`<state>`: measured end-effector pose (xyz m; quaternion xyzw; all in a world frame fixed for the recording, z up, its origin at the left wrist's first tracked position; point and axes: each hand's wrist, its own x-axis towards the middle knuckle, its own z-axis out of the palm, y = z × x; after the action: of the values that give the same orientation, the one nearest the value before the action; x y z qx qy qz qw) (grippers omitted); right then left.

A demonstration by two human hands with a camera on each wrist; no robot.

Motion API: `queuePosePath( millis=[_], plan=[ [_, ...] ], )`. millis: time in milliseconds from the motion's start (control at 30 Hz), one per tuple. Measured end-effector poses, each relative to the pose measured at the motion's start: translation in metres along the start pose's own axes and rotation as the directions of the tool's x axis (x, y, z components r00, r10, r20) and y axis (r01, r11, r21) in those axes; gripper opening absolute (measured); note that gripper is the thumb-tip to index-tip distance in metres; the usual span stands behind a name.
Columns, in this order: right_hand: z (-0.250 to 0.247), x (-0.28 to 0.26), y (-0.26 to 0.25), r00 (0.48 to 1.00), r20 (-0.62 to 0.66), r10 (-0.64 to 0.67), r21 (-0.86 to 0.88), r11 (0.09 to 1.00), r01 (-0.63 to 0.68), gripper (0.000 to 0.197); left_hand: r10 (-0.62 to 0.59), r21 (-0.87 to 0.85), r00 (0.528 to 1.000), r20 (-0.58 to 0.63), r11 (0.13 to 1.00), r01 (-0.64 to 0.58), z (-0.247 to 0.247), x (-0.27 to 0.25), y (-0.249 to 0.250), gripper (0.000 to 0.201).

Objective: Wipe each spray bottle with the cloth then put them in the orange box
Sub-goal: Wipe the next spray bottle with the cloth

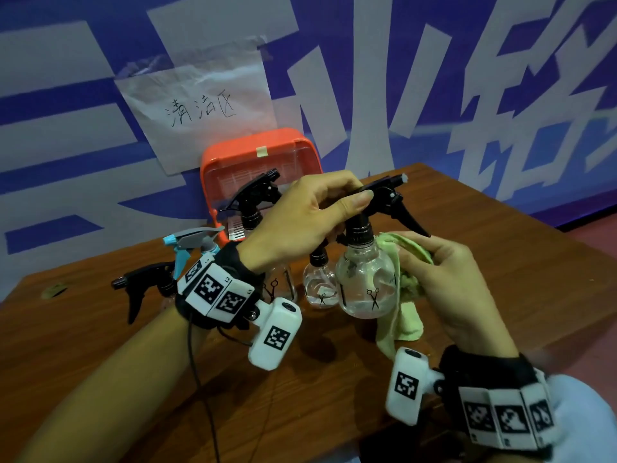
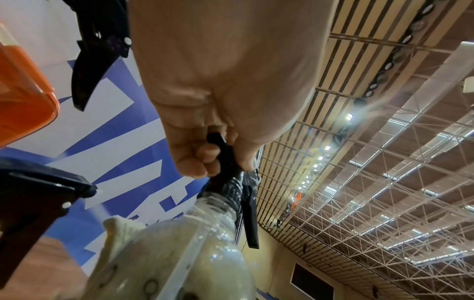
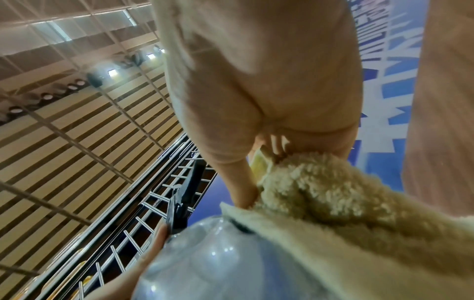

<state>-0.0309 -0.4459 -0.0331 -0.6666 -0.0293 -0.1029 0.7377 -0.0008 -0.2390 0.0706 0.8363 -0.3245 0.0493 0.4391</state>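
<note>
Above the desk [image 1: 500, 262] my left hand [image 1: 300, 218] gripped the light, slippery spray bottle [image 1: 365, 282] by its rigid trigger head while my right hand [image 1: 447, 275] pressed the soft cloth [image 1: 405, 315] against it.

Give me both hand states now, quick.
Left hand: grips the spray bottle by its black head.
Right hand: holds the green cloth against it.

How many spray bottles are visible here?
6. Clear black-triggered bottle in left hand; another in orange plastic box; four on brown wooden table, partly hidden behind that wrist.
</note>
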Motion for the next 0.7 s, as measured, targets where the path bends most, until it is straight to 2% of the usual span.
queuePosePath(
  millis=[100,167,267,400,533,700],
  plan=[
    [-0.001,0.0,0.003,0.993,0.072,0.093,0.074,0.992,-0.098,0.02,-0.009,-0.042,1.0,0.023,0.999,0.01,-0.001,-0.002,-0.001,0.024],
    [-0.003,-0.001,0.004,0.989,0.079,0.122,0.061,0.99,-0.127,0.017,-0.015,-0.043,0.999,0.032,0.999,0.016,0.001,-0.005,0.001,0.023],
    [-0.011,0.0,0.008,0.992,-0.054,0.118,0.024,0.993,-0.117,0.013,-0.037,0.044,0.999,-0.011,0.998,0.038,0.007,-0.009,0.003,0.022],
    [-0.027,0.0,0.014,0.974,-0.219,0.064,-0.088,0.992,-0.085,0.011,-0.024,0.307,0.995,-0.101,0.95,0.054,0.025,-0.011,0.004,0.027],
    [-0.034,-0.003,0.017,0.971,-0.239,0.015,-0.17,0.984,-0.057,0.01,-0.072,0.373,0.986,-0.153,0.919,0.125,0.046,-0.011,-0.002,0.035],
    [-0.035,-0.003,0.02,0.98,-0.192,0.045,-0.23,0.969,-0.089,0.007,-0.159,0.408,0.98,-0.119,0.892,0.194,0.06,-0.01,-0.007,0.04]
  ],
)
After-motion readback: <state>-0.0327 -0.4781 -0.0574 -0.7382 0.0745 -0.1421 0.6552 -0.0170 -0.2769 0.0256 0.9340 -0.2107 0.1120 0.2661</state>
